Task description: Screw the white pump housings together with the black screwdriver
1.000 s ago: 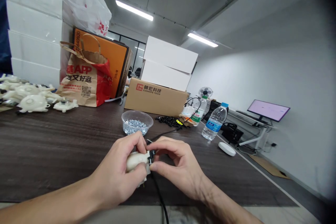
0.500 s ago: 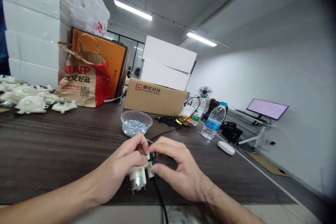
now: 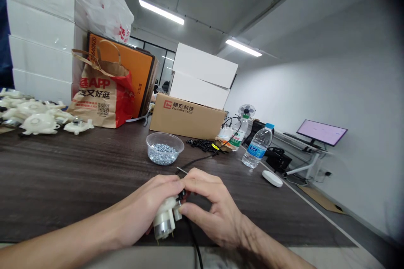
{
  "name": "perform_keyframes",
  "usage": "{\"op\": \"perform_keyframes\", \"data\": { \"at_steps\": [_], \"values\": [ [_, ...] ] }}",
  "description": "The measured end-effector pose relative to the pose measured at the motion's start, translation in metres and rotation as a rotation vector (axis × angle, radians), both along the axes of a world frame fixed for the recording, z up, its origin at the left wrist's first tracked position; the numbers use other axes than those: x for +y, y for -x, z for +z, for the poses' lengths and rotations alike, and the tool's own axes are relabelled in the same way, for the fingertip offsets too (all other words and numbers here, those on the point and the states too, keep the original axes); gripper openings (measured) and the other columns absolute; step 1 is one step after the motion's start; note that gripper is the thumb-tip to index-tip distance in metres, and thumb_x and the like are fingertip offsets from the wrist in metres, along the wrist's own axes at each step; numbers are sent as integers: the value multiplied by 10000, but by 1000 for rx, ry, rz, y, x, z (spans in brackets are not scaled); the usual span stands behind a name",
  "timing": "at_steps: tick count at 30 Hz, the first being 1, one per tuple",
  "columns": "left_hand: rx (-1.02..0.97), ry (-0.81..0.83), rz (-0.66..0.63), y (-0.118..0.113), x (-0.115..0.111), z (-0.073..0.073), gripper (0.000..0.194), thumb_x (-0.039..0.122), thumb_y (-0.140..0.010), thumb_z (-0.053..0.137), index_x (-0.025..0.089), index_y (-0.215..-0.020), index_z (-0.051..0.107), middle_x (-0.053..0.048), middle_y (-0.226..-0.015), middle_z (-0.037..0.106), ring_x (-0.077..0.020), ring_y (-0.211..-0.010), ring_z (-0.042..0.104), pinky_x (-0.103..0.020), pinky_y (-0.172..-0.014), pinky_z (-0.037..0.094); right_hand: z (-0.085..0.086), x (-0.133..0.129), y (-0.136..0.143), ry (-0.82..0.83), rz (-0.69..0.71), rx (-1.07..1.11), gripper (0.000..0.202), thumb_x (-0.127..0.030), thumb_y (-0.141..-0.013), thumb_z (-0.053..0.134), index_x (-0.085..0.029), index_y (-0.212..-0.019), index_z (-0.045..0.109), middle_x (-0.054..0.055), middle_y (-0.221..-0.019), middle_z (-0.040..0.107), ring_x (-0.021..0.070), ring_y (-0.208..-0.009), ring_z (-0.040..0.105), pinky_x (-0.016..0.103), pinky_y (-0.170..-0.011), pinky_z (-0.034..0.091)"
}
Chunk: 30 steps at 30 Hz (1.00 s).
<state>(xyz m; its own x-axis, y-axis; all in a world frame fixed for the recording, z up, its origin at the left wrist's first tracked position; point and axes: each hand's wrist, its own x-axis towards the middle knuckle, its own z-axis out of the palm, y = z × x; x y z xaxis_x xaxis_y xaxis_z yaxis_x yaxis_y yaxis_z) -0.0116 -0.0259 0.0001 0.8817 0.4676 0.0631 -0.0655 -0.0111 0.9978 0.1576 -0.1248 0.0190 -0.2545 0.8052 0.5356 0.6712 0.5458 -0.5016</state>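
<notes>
A cream plastic housing with a silver motor (image 3: 164, 228) hangs tilted below my hands, its small metal pins pointing down. My left hand (image 3: 148, 204) is wrapped over this motor unit from the left and hides much of it. From the right, my right hand (image 3: 214, 204) has its thumb and forefinger closed around the side of the unit, at a small black part (image 3: 182, 194) and a pale post. A thin metal rod (image 3: 181, 170) pokes out beyond the right fingers; its other end is hidden.
A clear bowl of small screws (image 3: 162, 151) stands ahead. Behind it lies a pile of black parts (image 3: 202, 146) by a cardboard box (image 3: 186, 119). Several cream housings (image 3: 39, 122) sit at left. A black cable (image 3: 195, 239) passes under my hands. A water bottle (image 3: 257, 147) stands right.
My left fingers have come down and forward over the motor unit, covering more of it. The unit has shifted slightly down and left. The black part is now mostly hidden.
</notes>
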Motion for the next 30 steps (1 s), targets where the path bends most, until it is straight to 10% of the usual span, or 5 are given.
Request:
{"op": "perform_keyframes", "data": {
  "at_steps": [10, 30],
  "values": [
    [-19, -144, -8, 4, -2, 3, 173, 322, -905, 551, 182, -876, 648, 15, -742, 527, -138, -620, 444, -235, -548, 328, -1, 0, -4, -6, 28, -13, 135, -280, -941, 674, -187, -1019, 732, 45, -886, 646, 183, -825, 577, 313, -768, 451],
    [-83, -293, 1, 5, 0, -4, 263, 421, -881, 525, 203, -932, 663, -54, -945, 636, -253, -971, 531, -304, -823, 407, -5, 0, -6, -81, 86, 30, 240, -205, -916, 717, -205, -1156, 717, 12, -865, 610, 151, -815, 568, 280, -762, 459]
  ]
}}
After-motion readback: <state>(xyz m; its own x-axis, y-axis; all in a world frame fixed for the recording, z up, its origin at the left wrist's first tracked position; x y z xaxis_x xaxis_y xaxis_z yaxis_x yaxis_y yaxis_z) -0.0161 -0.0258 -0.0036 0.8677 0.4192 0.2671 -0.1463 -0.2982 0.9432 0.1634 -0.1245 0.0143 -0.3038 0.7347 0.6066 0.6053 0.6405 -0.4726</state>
